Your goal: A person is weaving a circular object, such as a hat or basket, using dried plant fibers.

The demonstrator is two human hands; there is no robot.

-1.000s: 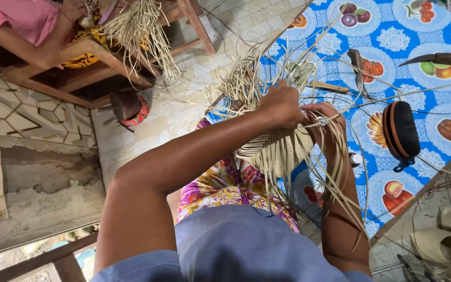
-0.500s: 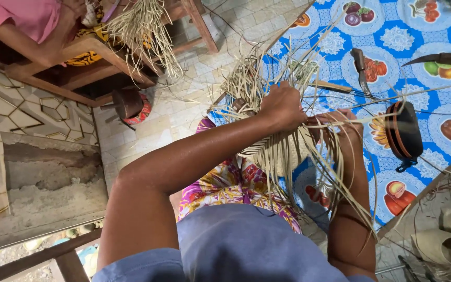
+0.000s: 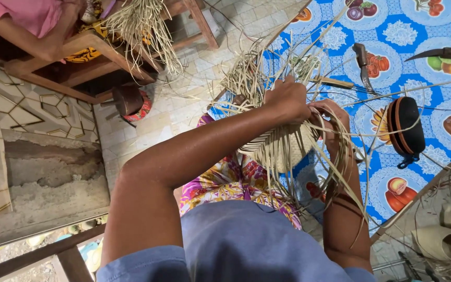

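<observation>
I hold a half-woven piece of pale straw [image 3: 283, 146] over my lap, with several loose strands fanning out and hanging down. My left hand [image 3: 288, 99] grips the top of the woven straw piece, fingers closed on it. My right hand [image 3: 332, 117] is pressed against its right side, fingers curled around some strands. Loose straw strands [image 3: 251, 78] bunch up just beyond my left hand at the table's edge.
A table with a blue fruit-patterned cloth [image 3: 392, 36] carries two knives [image 3: 362, 65] [image 3: 447, 54] and a black case with orange trim [image 3: 405, 128]. Another person in pink [image 3: 22, 21] sits at a wooden bench [image 3: 79, 62] with straw. Pale shoes [image 3: 444, 243] lie at the lower right.
My right hand pulled out to the right with a strand, then came back in against the woven piece. My left hand stayed gripping the top.
</observation>
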